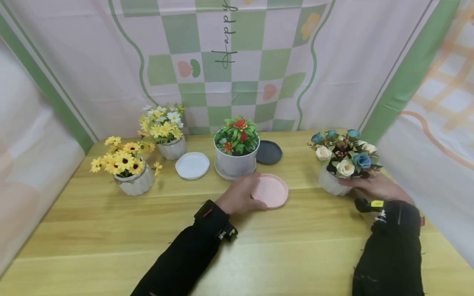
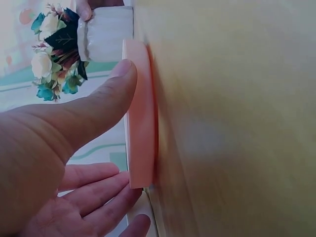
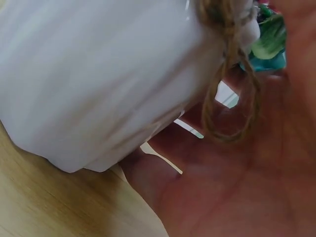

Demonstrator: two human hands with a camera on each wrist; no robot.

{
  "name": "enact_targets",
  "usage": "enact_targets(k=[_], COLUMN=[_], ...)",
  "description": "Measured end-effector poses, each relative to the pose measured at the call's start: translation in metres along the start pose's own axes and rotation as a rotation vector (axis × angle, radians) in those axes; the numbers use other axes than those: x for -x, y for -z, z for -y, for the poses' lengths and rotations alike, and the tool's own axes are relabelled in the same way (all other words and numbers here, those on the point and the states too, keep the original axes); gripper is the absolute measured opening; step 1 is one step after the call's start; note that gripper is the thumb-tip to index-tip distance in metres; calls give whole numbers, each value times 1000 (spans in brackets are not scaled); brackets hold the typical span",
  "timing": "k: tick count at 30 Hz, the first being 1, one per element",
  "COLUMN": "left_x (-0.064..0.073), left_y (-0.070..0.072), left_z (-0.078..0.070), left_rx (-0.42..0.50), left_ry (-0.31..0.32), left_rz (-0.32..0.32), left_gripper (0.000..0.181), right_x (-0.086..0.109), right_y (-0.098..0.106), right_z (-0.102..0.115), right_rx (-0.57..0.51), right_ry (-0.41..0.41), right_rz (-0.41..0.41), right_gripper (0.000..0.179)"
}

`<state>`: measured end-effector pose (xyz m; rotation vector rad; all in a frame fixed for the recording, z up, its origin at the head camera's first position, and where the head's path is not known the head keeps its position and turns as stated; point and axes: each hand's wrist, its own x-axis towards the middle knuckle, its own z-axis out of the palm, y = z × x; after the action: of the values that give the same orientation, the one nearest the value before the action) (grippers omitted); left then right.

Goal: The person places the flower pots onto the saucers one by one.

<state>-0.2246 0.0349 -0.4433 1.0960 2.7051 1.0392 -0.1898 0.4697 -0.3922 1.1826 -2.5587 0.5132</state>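
My left hand point(image 1: 240, 195) spans a pink saucer point(image 1: 273, 191) on the table, thumb at its near edge and fingers at the far side. In the left wrist view the thumb lies against the rim of the saucer point(image 2: 142, 118). My right hand point(image 1: 381, 187) grips a white ribbed pot point(image 1: 331, 183) of blue and cream artificial roses point(image 1: 346, 158) from its right side. Up close in the right wrist view, the fingers wrap behind the pot point(image 3: 108, 74), and a twine loop point(image 3: 253, 101) hangs near the palm.
A larger white pot point(image 1: 235, 162) with red flowers stands behind the pink saucer, on its own base. Beside it lie a black saucer point(image 1: 269, 152) and a white saucer point(image 1: 192, 165). Two pots of yellow flowers point(image 1: 135, 183) point(image 1: 173, 149) stand at left. Fabric curtains point(image 1: 248, 94) enclose the table.
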Motion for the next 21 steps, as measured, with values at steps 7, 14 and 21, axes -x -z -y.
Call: enact_targets(k=[7, 14, 21], left_x=[5, 25, 37], left_y=[-2, 22, 23], left_z=[1, -24, -18], left_rx=[-21, 30, 30], left_ry=[3, 43, 0], left_rz=[-12, 27, 25], left_gripper=[88, 90, 92], right_x=[0, -2, -3], right_y=[-9, -7, -10], right_z=[-15, -12, -21], right_rx=[137, 127, 191], right_ry=[343, 326, 448], right_rz=[-131, -127, -180], right_gripper=[45, 46, 43])
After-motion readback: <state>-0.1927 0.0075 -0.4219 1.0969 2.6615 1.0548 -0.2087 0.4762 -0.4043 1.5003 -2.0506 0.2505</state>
